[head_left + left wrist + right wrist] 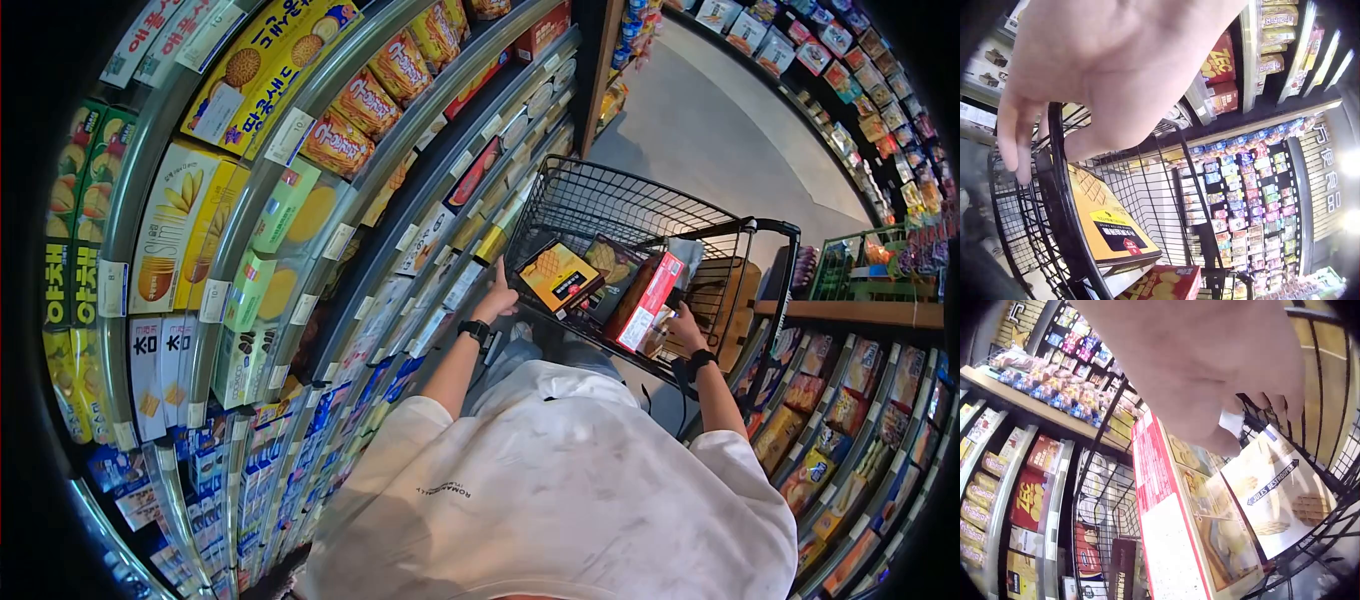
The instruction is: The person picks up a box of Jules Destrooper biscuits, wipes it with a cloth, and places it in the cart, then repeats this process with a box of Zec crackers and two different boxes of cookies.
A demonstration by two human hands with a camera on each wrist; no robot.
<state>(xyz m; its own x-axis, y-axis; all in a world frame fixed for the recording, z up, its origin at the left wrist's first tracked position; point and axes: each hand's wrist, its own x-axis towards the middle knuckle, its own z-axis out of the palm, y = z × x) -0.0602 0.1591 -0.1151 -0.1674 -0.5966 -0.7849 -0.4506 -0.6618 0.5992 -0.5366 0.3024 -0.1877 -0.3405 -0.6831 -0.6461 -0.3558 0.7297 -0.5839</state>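
In the head view, a black wire shopping cart (640, 186) stands before the person. The left hand (497, 300) grips its near left rim; in the left wrist view the thumb lies inside the wire and the fingers outside. Beside that hand is a yellow and black waffle box (1113, 212). On the right side, the right hand (687, 330) holds the cart's near rim, its fingers curled, with a small white piece showing by the thumb. Close under it are a red-edged white box (1169, 519) and a white Jules Destrooper box (1280, 494).
Tall shelves of snack boxes (180, 225) curve along the left. Lower shelves of packets (805, 430) stand at the right, with a wooden ledge (860, 314) above. Grey floor (680, 130) stretches beyond the cart toward hanging packets (1247, 200).
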